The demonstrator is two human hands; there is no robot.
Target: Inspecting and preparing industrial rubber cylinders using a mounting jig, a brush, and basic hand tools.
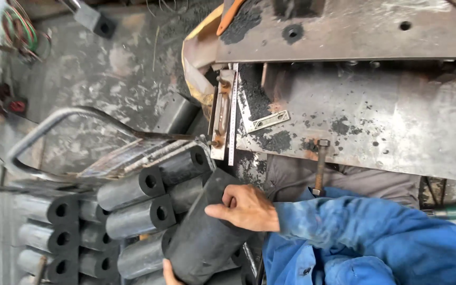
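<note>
My right hand (245,208), in a blue sleeve, grips the upper end of a large black rubber cylinder (207,237) that leans tilted over a stack of similar ones. Only a few fingers of my left hand (169,273) show at the bottom edge, pressed against the same cylinder's lower end. Both hands hold this cylinder. Under and beside it lies a pile of several black hollow rubber cylinders (133,190), stacked on their sides with their centre holes showing.
A rusty, dirty steel plate bench (376,121) fills the right side, with a steel ruler (233,113), a small square (267,121) and a bolt (320,166) on it. A bent metal bar frame (54,124) stands over the stacked cylinders. The concrete floor (122,63) lies beyond.
</note>
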